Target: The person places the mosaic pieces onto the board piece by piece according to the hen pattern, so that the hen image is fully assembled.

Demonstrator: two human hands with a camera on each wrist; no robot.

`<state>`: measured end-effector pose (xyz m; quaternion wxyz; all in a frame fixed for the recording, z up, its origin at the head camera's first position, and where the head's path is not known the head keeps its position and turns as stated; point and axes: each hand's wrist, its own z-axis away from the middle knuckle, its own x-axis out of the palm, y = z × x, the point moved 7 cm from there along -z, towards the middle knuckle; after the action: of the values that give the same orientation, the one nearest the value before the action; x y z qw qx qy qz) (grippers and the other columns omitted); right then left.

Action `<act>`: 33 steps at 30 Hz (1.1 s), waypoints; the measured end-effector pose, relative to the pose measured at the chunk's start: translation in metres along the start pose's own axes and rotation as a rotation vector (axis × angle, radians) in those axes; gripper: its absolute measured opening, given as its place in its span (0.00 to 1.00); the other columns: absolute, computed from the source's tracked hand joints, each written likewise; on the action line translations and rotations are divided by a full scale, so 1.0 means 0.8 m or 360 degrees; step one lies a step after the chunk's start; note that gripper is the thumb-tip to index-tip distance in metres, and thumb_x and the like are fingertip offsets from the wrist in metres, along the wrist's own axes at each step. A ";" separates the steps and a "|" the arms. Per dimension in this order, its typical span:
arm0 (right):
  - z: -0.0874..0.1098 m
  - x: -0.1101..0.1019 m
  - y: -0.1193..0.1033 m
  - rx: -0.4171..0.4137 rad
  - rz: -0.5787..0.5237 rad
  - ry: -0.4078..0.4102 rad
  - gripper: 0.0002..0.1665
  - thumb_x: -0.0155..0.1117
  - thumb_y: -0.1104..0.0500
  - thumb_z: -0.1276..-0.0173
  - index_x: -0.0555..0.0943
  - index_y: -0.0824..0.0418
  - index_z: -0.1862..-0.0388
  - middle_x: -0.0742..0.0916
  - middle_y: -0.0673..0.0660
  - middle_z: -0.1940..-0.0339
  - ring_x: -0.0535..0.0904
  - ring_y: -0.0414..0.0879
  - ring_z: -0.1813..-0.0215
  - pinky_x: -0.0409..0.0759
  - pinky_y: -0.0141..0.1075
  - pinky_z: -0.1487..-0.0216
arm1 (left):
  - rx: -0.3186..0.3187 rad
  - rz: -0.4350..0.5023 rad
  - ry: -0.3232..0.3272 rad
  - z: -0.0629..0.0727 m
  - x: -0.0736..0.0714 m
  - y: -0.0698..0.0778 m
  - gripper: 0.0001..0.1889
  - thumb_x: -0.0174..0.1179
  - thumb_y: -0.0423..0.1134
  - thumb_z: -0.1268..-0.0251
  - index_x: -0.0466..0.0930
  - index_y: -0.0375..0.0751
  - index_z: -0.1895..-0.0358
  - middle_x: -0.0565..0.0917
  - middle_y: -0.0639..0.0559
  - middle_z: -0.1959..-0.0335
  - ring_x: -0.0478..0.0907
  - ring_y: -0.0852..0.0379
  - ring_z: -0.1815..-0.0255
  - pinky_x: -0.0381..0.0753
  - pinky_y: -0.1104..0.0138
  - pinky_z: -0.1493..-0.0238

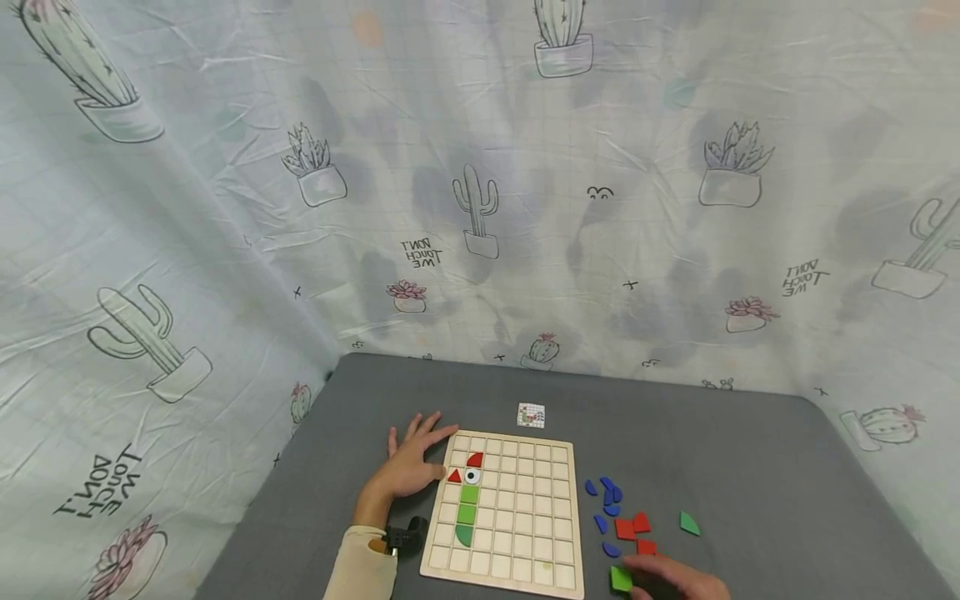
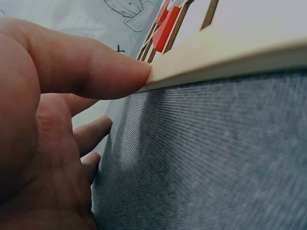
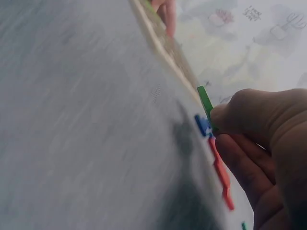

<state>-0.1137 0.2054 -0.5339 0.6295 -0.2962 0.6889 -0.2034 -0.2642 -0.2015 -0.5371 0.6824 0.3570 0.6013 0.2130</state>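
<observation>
My left hand rests at the upper left of a wooden grid board. Its thumb touches the board's side edge, with fingers spread. On the board sit a red quarter-round piece, a red triangle, an eye piece, two green squares and a dark green quarter-round piece. Near the board's lower right corner, my right hand pinches a green square between thumb and fingers. In the right wrist view that green square is seen edge-on, above the cloth.
Right of the board lie several blue half-round pieces, a few red pieces and a dark green quarter-round piece. A small pattern card lies beyond the board. A printed curtain hangs behind the grey table.
</observation>
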 end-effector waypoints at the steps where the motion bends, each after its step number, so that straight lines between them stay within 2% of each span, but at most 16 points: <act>1: -0.001 -0.002 -0.008 -0.0064 -0.0009 0.0079 0.18 0.89 0.54 0.43 0.94 0.41 0.55 0.93 0.33 0.61 0.87 0.25 0.59 0.87 0.27 0.58 | 0.0001 -0.0002 0.0003 0.000 0.000 0.000 0.39 0.68 0.29 0.41 0.79 0.46 0.21 0.60 0.37 0.11 0.41 0.28 0.08 0.19 0.27 0.18; 3: -0.005 -0.003 -0.024 -0.0187 -0.0054 0.0172 0.19 0.90 0.57 0.46 0.94 0.42 0.56 0.93 0.32 0.61 0.88 0.26 0.59 0.87 0.27 0.60 | 0.0002 -0.0009 0.0006 0.000 0.001 0.000 0.39 0.68 0.29 0.41 0.79 0.46 0.21 0.60 0.37 0.11 0.41 0.28 0.08 0.20 0.27 0.18; 5: -0.011 0.001 -0.038 -0.0297 -0.0176 0.0184 0.20 0.90 0.61 0.46 0.94 0.45 0.55 0.94 0.36 0.62 0.89 0.28 0.59 0.89 0.28 0.61 | 0.0003 -0.0013 0.0012 0.000 0.000 0.000 0.39 0.69 0.29 0.41 0.79 0.46 0.21 0.60 0.37 0.11 0.42 0.28 0.08 0.20 0.27 0.18; 10: -0.029 0.026 -0.068 -0.0473 -0.0527 0.0012 0.18 0.84 0.66 0.39 0.93 0.58 0.50 0.96 0.50 0.58 0.92 0.33 0.57 0.92 0.33 0.60 | 0.0000 -0.0007 0.0004 0.001 0.000 0.001 0.39 0.69 0.30 0.41 0.79 0.46 0.21 0.60 0.36 0.11 0.41 0.28 0.08 0.20 0.27 0.18; 14: -0.043 0.047 -0.090 -0.0597 -0.0603 -0.0040 0.17 0.82 0.67 0.37 0.92 0.60 0.49 0.96 0.55 0.56 0.93 0.35 0.56 0.93 0.35 0.59 | 0.0002 -0.0009 0.0005 0.001 -0.001 0.001 0.39 0.68 0.29 0.42 0.79 0.47 0.21 0.60 0.37 0.11 0.41 0.28 0.08 0.19 0.27 0.18; 21: -0.060 0.086 -0.117 -0.0659 -0.0662 -0.0130 0.16 0.81 0.67 0.35 0.93 0.58 0.48 0.96 0.53 0.53 0.93 0.36 0.54 0.93 0.36 0.56 | -0.0001 -0.0028 0.0005 -0.001 -0.001 0.003 0.39 0.68 0.30 0.41 0.78 0.47 0.21 0.60 0.37 0.11 0.41 0.28 0.08 0.20 0.27 0.18; 25: -0.068 0.101 -0.132 -0.0705 -0.0658 -0.0112 0.17 0.81 0.68 0.37 0.93 0.57 0.49 0.96 0.51 0.53 0.94 0.38 0.55 0.94 0.38 0.56 | 0.0005 -0.0026 0.0014 0.001 -0.002 0.004 0.39 0.69 0.29 0.42 0.79 0.47 0.22 0.60 0.36 0.11 0.41 0.28 0.08 0.20 0.27 0.18; 33: -0.078 0.125 -0.153 -0.0652 -0.0661 -0.0201 0.16 0.80 0.68 0.36 0.93 0.58 0.50 0.96 0.52 0.53 0.93 0.37 0.54 0.93 0.37 0.52 | 0.0010 -0.0042 0.0022 0.001 -0.002 0.004 0.39 0.69 0.30 0.43 0.80 0.47 0.22 0.61 0.36 0.11 0.42 0.28 0.08 0.21 0.26 0.18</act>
<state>-0.1598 0.0421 -0.5210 0.5432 -0.5638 0.5997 -0.1656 -0.2633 -0.2007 -0.5337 0.6799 0.3498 0.6112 0.2046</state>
